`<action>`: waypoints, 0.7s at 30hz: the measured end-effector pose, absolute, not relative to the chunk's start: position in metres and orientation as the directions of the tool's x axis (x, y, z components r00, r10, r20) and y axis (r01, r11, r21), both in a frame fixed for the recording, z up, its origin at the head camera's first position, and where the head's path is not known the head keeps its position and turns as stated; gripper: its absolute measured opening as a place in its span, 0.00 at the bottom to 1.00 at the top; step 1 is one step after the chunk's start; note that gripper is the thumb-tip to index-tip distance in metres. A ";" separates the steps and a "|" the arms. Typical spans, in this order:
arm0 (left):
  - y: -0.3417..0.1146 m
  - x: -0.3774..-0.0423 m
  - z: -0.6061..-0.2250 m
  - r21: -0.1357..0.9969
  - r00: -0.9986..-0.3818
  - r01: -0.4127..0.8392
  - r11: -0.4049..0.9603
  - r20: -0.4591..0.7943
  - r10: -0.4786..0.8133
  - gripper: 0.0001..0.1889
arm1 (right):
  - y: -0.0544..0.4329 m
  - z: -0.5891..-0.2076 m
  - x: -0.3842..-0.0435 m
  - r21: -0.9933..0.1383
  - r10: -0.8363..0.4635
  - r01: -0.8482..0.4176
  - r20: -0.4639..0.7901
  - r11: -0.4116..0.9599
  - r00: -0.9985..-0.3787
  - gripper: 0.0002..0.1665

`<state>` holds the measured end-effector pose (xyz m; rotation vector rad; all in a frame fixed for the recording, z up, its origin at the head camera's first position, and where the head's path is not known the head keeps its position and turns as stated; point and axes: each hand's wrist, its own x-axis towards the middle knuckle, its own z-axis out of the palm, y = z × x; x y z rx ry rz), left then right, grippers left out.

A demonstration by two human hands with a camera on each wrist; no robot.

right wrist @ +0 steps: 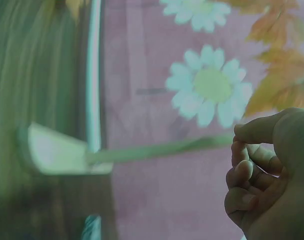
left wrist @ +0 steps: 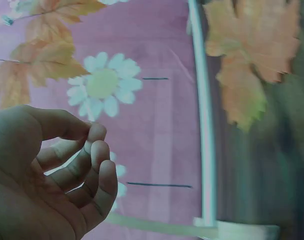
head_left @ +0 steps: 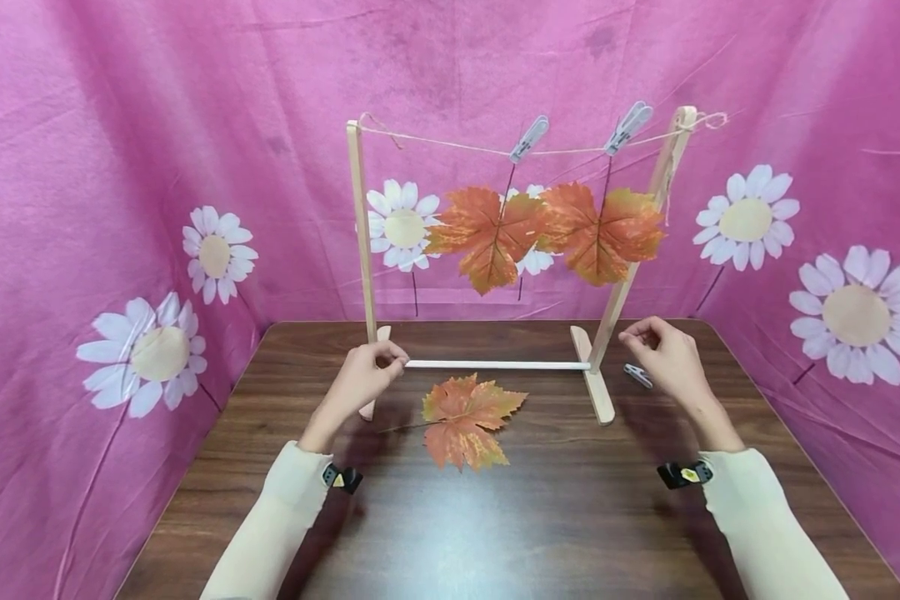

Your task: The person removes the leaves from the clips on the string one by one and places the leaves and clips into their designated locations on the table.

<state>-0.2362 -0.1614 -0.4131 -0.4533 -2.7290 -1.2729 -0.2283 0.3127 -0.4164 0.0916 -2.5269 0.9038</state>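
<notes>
Currently both grips I'm watching look slack and hold nothing I can see. Left hand (head_left: 366, 371): fingers loosely bent, thumb meeting the index fingertip. Right hand (head_left: 667, 354): about the same, fingers curled softly, thumb near the index tip. From where I sit, the head view sets the left hand over one end of a white bar (head_left: 498, 365), but its own wrist view shows me the two apart.

Loose leaf (head_left: 468, 421), orange and yellow, lies flat on the brown table (head_left: 570, 525) between the hands, nearer the left one, its thin stem pointing toward that arm. Loose clothespin (head_left: 637, 376) lies on the table just beside the right hand, on its inner side.

Beyond and above both hands, I get a string (head_left: 442, 143) tied between the left post (head_left: 362, 225) and the right post (head_left: 613, 312). Two grey clothespins sit on it: left clip (head_left: 529, 139), right clip (head_left: 627, 127). Under them hang the left leaf (head_left: 487, 233) and the right leaf (head_left: 600, 229) by their stems, edges meeting, the latter partly in front of the right post. The right hand sits outside that post.

Behind the hands I see pink cloth (head_left: 285, 67) with white daisies (head_left: 746, 218). Pale sleeves (head_left: 270, 508) cover both forearms.
</notes>
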 end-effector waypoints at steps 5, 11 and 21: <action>-0.151 -0.238 -0.390 0.743 -0.936 0.353 0.568 0.272 0.225 0.06 | 0.289 -0.392 -0.223 -0.588 0.043 -0.280 0.473 0.759 -0.880 0.09; -0.137 -0.238 -0.366 0.755 -0.913 0.408 0.513 0.337 0.230 0.06 | 0.267 -0.366 -0.222 -0.577 -0.023 -0.360 0.508 0.733 -0.861 0.06; -0.113 -0.243 -0.334 0.761 -0.876 0.482 0.434 0.419 0.239 0.06 | 0.238 -0.320 -0.223 -0.558 -0.091 -0.435 0.538 0.707 -0.838 0.05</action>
